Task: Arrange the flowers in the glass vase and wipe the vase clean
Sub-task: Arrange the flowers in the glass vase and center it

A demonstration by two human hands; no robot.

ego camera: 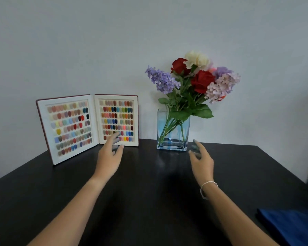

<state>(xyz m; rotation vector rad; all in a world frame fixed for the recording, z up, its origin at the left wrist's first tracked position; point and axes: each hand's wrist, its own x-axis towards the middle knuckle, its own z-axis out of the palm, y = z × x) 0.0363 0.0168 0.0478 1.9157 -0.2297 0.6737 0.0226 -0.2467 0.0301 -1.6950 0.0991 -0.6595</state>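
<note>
My left hand (109, 157) hovered with loose, spread fingers, holding nothing, to the left of the square clear glass vase (172, 132). My right hand (202, 161) reached in just right of the vase's base, fingers relaxed and apart, not touching it; a thin white bracelet (208, 184) circled that wrist. The vase stood upright on the matte black table (149, 201), holding the bunch of red, cream and purple flowers (194, 80). Left of the vase an open white swatch book of coloured nail tips (87, 125) stood propped. Near and right of the vase lay a folded blue cloth (292, 226). Behind the vase rose a plain pale wall (149, 32).
</note>
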